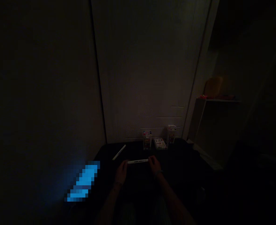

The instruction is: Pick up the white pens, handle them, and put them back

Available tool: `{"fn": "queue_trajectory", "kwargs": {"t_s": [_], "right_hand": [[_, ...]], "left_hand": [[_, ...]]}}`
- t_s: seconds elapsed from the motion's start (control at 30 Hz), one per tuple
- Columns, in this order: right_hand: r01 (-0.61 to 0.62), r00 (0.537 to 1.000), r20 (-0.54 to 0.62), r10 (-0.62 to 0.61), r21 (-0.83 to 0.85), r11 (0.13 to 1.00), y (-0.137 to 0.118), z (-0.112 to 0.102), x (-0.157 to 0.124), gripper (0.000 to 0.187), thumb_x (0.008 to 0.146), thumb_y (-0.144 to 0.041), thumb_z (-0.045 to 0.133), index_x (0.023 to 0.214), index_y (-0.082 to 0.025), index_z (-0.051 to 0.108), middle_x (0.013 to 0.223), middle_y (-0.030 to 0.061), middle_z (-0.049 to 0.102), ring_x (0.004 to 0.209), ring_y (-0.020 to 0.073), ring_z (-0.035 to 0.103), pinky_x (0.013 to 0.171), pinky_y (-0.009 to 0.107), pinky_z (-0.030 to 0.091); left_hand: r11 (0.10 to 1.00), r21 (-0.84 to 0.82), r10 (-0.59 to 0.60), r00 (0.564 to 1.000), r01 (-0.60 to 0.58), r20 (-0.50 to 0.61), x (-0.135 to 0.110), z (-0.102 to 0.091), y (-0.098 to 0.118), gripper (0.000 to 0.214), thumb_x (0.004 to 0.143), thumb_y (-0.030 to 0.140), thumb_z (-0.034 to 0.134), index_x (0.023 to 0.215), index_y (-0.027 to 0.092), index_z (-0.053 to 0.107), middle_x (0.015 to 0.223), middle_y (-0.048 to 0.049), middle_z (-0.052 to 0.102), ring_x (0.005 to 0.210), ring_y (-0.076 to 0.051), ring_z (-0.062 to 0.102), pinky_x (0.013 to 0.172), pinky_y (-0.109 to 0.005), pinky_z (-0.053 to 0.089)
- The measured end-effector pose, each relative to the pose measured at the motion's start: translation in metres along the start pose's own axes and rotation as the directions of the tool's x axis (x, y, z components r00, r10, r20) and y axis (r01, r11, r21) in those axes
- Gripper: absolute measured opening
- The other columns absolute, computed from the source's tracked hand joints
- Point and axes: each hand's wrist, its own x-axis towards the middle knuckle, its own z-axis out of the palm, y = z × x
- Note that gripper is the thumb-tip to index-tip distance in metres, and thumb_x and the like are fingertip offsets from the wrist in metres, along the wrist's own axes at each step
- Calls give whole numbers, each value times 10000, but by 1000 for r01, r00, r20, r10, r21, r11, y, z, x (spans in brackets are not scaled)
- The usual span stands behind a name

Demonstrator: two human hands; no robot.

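Note:
A white marker (138, 161) with dark print along its barrel lies level between my two hands, over the dark table. My left hand (121, 172) pinches its left end, and my right hand (154, 164) closes on its right end. Beyond my left hand, a second white marker (119, 152) rests slantwise on the table. The dim light hides the fine detail of my fingers.
At the back of the dark table (184, 159) stand a clear box of markers (147, 140), a flat pack of markers (160, 143) and another marker box (171, 134). A blurred blue glowing screen (84, 181) is at left. A shelf (219, 100) stands right.

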Motion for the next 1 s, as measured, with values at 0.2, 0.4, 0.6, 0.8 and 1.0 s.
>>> {"fn": "queue_trajectory", "kwargs": {"t_s": [0.2,0.4,0.6,0.8,1.0], "right_hand": [[-6,1000,-17,6,-5,1000,0,0,-1,354,800,-491,386,854,-194,570,762,13,618,711,151,564,648,237,419],[0,1000,-19,0,0,1000,-2,-1,-1,363,800,-503,382,834,-191,566,732,7,612,691,147,560,628,229,409],[-15,999,-41,16,25,1000,-4,-3,0,375,791,-511,387,816,-187,573,715,6,609,683,149,555,626,235,405],[-15,996,-89,31,183,983,0,-5,0,371,759,-508,433,829,-172,576,735,14,602,705,152,547,637,236,414],[7,867,-469,167,346,938,-35,-40,43,414,741,-512,417,888,-150,557,798,48,606,762,166,556,686,263,422]], "left_hand": [[999,40,-7,1000,7,-15,0,-1,1,382,785,447,374,960,191,599,921,-35,666,892,-196,598,838,-318,435],[997,73,-15,1000,16,-12,0,-2,2,393,790,451,354,928,184,607,855,-36,673,856,-201,605,800,-313,445],[996,87,-1,1000,3,-28,0,-2,2,413,785,518,346,850,193,592,742,-11,659,765,-183,603,745,-295,440],[995,100,5,1000,-5,7,-3,-2,7,401,789,530,348,813,203,579,701,9,639,700,-162,589,711,-275,432],[995,95,19,1000,-20,11,-2,0,4,410,794,515,335,848,201,592,665,6,617,688,-162,584,700,-276,433]]}}
